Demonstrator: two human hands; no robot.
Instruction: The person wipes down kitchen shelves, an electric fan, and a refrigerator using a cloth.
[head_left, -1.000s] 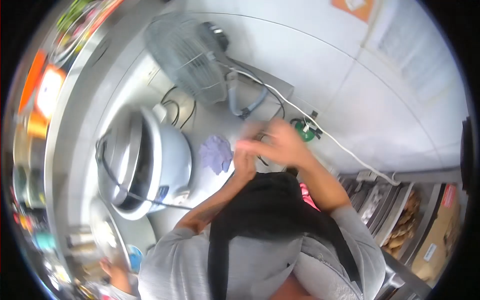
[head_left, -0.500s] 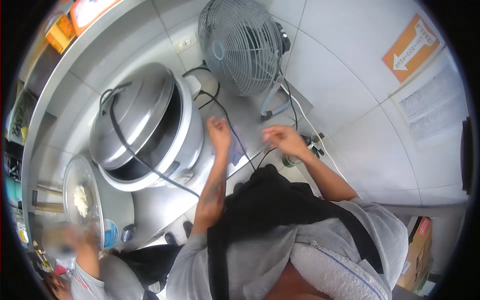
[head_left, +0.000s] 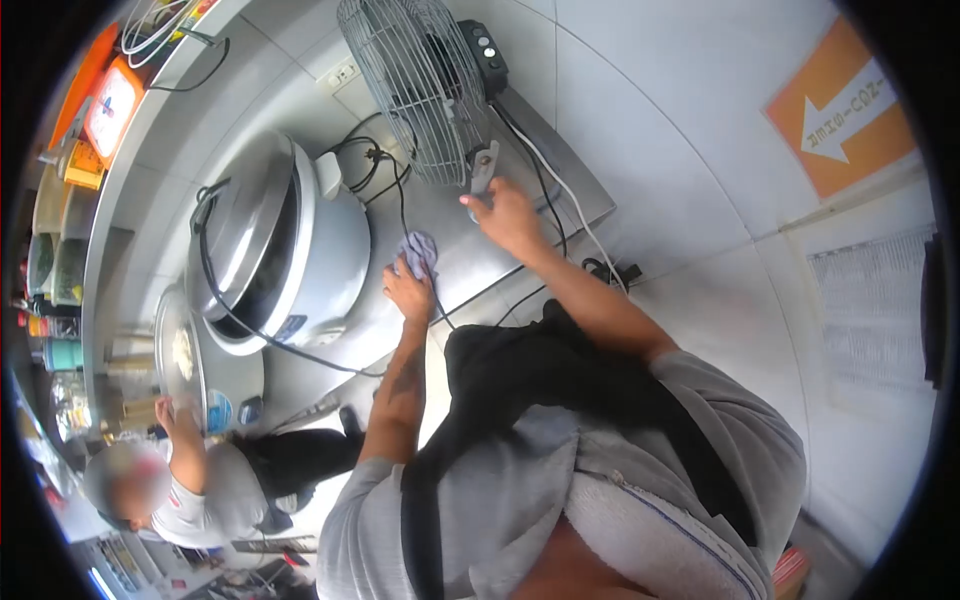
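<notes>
The steel counter (head_left: 465, 258) runs under the cooker (head_left: 338, 245) and out past its right side, where bare metal shows between your two hands. To the near left of the cooker is a co-worker (head_left: 225, 490) in a grey shirt and dark trousers, one arm raised toward the basin. The cooker itself has its mouth turned toward the left, and you can see only darkness inside it. Your fan (head_left: 405, 75), with its wire cage, is on the counter to the far right of the cooker. The basin (head_left: 238, 375) sits just beside the cooker on its near left, with some white food in it. The metal lid (head_left: 252, 215) stands tilted over the cooker's opening. Well off to the right of the cooker, an orange sign (head_left: 848, 108) with a white arrow is on the wall.

Your right hand (head_left: 508, 215), right of the cooker and further out than your left, has its fingers curled around the fan's stand. Your left hand (head_left: 408, 288), just right of the cooker, presses on the crumpled purple-grey cloth (head_left: 419, 250), its fingers bent over the near edge. That cloth lies on the counter, near the cooker's right side but apart from it.
</notes>
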